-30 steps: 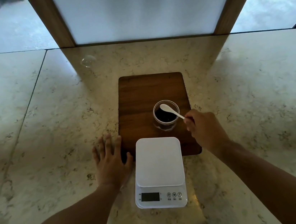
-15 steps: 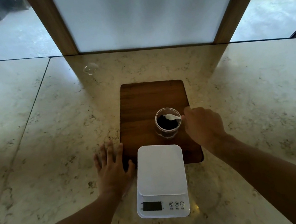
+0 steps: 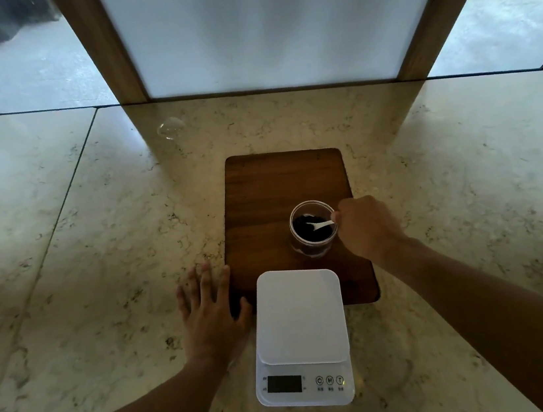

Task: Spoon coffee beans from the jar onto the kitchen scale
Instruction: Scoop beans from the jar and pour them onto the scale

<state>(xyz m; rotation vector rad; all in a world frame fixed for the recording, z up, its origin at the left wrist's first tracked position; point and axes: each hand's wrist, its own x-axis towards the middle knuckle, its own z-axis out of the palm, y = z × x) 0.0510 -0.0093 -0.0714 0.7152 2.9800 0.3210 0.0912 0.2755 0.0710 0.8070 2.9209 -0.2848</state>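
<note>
A clear glass jar (image 3: pixel 315 246) of dark coffee beans (image 3: pixel 304 227) stands on a brown wooden board (image 3: pixel 268 189). My right hand (image 3: pixel 365 224) grips a small white spoon (image 3: pixel 320 224) by its handle at the jar's right rim, with the bowl of the spoon down among the beans. A white kitchen scale (image 3: pixel 298 316) sits just in front of the jar, its far end overlapping the board and its platform bare. My left hand (image 3: pixel 210 317) lies flat on the marble counter with fingers spread, its thumb against the board's left front corner beside the scale.
The marble counter (image 3: pixel 98 263) runs wide on both sides, with a seam (image 3: pixel 66 205) at the left. A small clear round object (image 3: pixel 170 128) lies at the back left. A frosted panel in a wooden frame (image 3: pixel 118 46) and windows stand behind the counter.
My right hand moved left to the jar's rim and tipped the spoon from above the rim down into the beans. My left hand stayed flat on the counter.
</note>
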